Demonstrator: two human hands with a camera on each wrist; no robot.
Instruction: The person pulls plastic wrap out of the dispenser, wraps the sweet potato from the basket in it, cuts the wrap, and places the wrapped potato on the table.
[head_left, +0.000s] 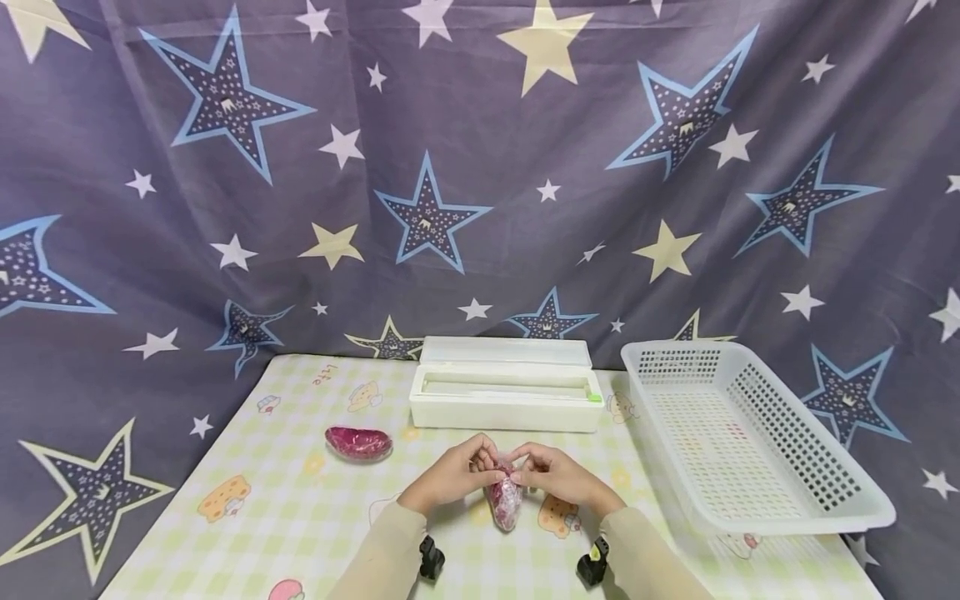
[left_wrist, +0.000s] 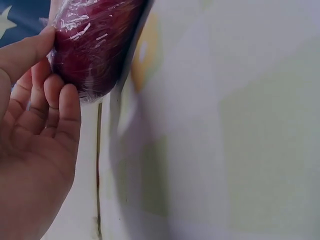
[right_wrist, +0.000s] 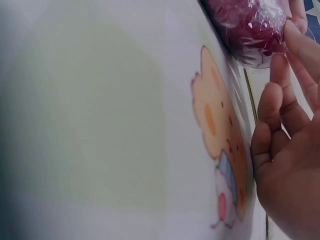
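Note:
A purple-red, sweet-potato-shaped piece (head_left: pixel 506 504), wrapped in crinkled clear film, lies on the table between the two hands, its tapered end toward the person. My left hand (head_left: pixel 453 473) pinches the film and the far end between thumb and fingers. From the other side, my right hand (head_left: pixel 561 473) pinches the same end. Up close, the left wrist view shows the glossy wrapped piece (left_wrist: pixel 95 45) against the left fingertips. In the right wrist view, thumb and fingers of the right hand (right_wrist: pixel 290 125) touch its film. A second wrapped purple-red piece (head_left: pixel 360 444) lies apart on the left.
Behind the hands stands a long white film dispenser box (head_left: pixel 506 412), its lid raised and a green tab at its right end. A white perforated plastic basket (head_left: pixel 795 527) sits at the right table edge. Checked cloth covers the table (head_left: pixel 247 542); a star-patterned curtain (head_left: pixel 480 125) hangs behind.

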